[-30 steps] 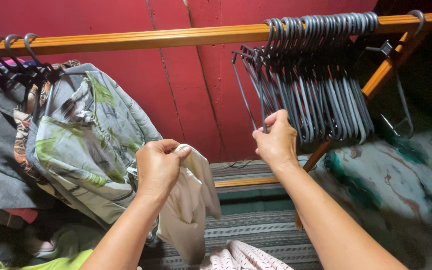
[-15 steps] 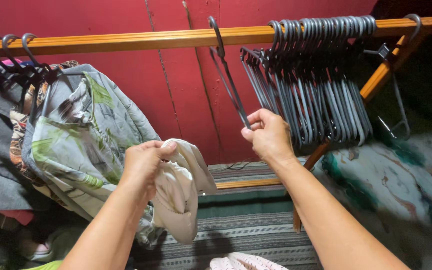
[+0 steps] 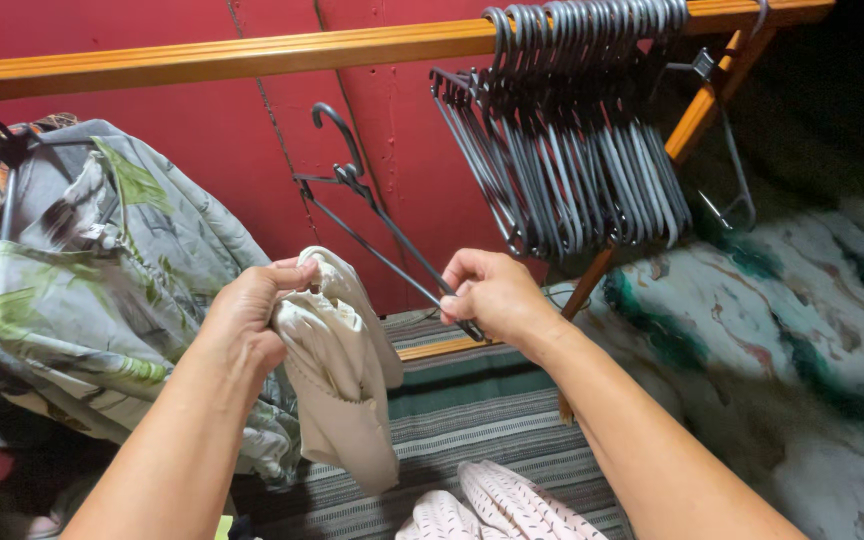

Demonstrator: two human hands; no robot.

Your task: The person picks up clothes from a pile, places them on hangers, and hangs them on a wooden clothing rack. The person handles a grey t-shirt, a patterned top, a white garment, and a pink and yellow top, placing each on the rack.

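My left hand (image 3: pixel 247 315) grips the top of a cream garment (image 3: pixel 342 380) that hangs down in front of me. In my right hand (image 3: pixel 492 295) is a dark grey plastic hanger (image 3: pixel 377 215), held by one end of its bar. Its hook points up and left, free of the rail, close to the cream garment. Above runs a wooden rail (image 3: pixel 252 55) with a dense bunch of several empty grey hangers (image 3: pixel 572 130) at its right.
A leaf-print garment (image 3: pixel 102 280) hangs on the rail at the left among other clothes. Behind is a red wall (image 3: pixel 282 150). A striped cloth (image 3: pixel 482 420) and a white patterned cloth (image 3: pixel 502 505) lie below. A green and white mottled cover (image 3: pixel 802 330) lies at the right.
My right hand has pulled one hanger off the rail and brought it down and left toward the cream garment. The view has shifted right.
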